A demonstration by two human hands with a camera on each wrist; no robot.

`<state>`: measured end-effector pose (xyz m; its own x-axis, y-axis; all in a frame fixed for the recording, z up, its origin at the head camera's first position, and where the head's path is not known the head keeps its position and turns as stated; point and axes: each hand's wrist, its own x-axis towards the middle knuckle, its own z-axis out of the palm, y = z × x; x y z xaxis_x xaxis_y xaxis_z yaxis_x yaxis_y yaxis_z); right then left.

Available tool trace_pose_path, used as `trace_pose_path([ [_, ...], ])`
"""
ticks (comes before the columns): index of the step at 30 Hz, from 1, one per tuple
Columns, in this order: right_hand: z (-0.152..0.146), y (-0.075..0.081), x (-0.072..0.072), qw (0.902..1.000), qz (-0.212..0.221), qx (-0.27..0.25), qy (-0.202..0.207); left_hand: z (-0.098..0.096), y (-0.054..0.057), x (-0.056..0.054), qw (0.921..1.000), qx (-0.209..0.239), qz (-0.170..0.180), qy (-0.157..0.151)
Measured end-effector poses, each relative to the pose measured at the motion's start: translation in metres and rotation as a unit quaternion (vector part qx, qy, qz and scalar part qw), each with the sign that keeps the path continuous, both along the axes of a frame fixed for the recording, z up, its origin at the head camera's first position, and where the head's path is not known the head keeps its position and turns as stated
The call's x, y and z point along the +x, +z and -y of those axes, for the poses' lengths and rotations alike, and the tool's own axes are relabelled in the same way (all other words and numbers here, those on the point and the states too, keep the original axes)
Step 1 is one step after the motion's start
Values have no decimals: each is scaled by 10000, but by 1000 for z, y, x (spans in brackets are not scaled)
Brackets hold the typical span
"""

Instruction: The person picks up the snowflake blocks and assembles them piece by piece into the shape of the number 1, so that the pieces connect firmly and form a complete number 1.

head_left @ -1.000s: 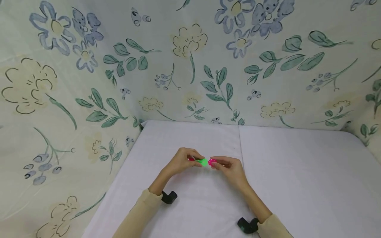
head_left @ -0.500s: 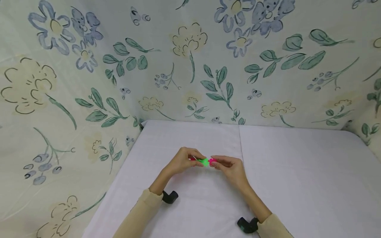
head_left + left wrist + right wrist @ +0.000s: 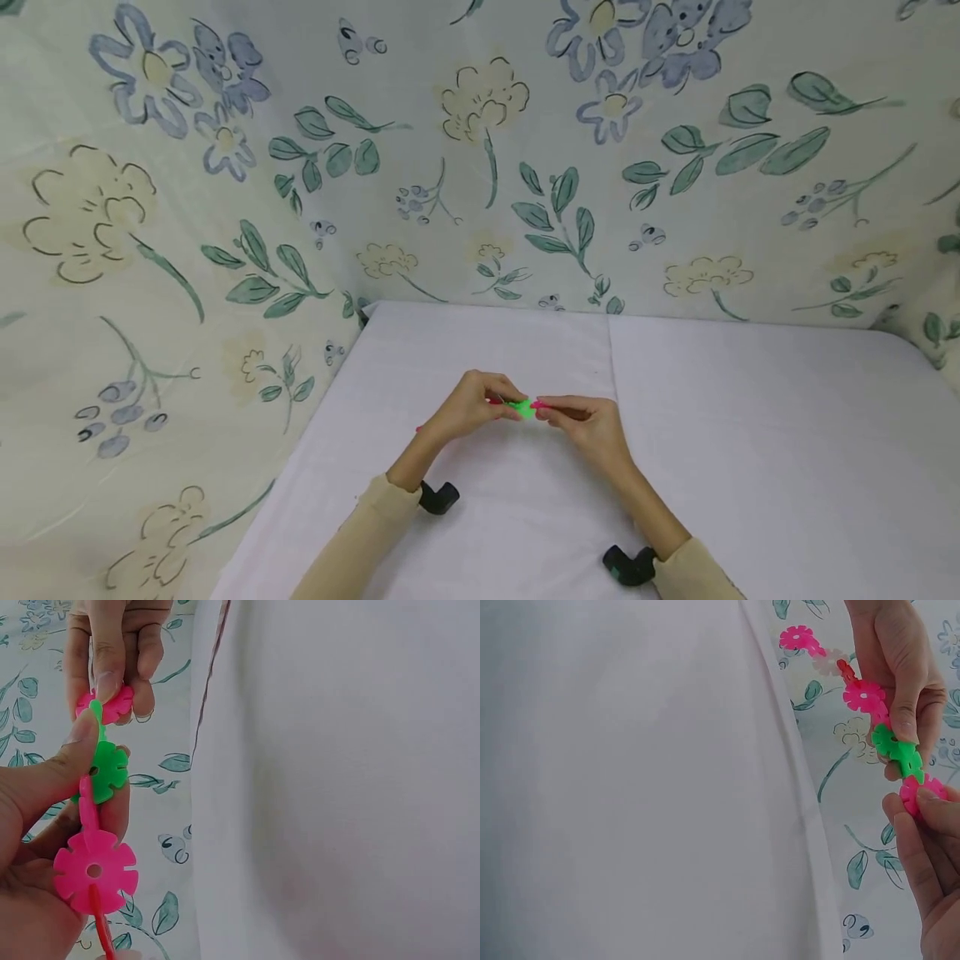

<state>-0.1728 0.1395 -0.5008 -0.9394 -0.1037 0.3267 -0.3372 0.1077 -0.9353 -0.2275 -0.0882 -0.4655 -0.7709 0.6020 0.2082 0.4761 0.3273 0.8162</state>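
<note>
A chain of notched plastic flower discs runs between the hands. My left hand (image 3: 468, 408) pinches its green discs (image 3: 889, 742) between thumb and fingers. Opposite it, my right hand (image 3: 596, 429) pinches a pink disc (image 3: 922, 791) at the chain's end, its notched edge meeting the outer green disc. Behind the left fingers the chain continues with a pink disc (image 3: 95, 871), a red disc (image 3: 846, 671), a whitish clear disc (image 3: 830, 662) and another pink disc (image 3: 799, 636) at the tail. Fingers partly cover the green and end pink discs.
A white cloth-covered table (image 3: 750, 433) lies under the hands, with a seam line running across it. Floral fabric (image 3: 480, 167) hangs behind and at the sides. Black curved devices (image 3: 630, 567) sit at both wrists.
A small gap between the green disc and the right hand's pink disc has closed. The pink disc now looks thinner, turned more edge-on. Both hands appear slightly further right as the view shifts.
</note>
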Motion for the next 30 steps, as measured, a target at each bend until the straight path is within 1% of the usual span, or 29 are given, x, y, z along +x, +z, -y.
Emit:
trace_pose_path([
  [2,-3,0,-1,10000,32,26,-9,-2,0,0,10000,-80,19,16],
  [5,-7,-2,-3,9999,47,122,12,-4,3,1,9991,-400,117,-57],
  [6,-9,-3,-4,9999,60,154,18,-4,5,1,9983,-544,183,-102],
  [9,-14,-5,-7,9998,125,174,15,-2,10,2,9952,-803,414,-388],
  [12,-18,-5,-10,9998,191,106,-8,0,13,3,9923,-782,721,-634],
  [15,-19,-5,-12,9998,201,31,47,2,14,3,9904,-602,995,-741],
  [19,-19,-4,-14,9998,168,-8,128,1,12,4,9896,-366,1177,-737],
  [24,-18,-4,-14,9999,98,96,90,-2,7,4,9903,-276,1188,-660],
  [27,-17,-3,-13,9998,109,181,-5,-3,5,4,9908,-203,1260,-457],
  [30,-15,-1,-12,9996,201,195,-31,-5,2,3,9911,-57,1325,-147],
])
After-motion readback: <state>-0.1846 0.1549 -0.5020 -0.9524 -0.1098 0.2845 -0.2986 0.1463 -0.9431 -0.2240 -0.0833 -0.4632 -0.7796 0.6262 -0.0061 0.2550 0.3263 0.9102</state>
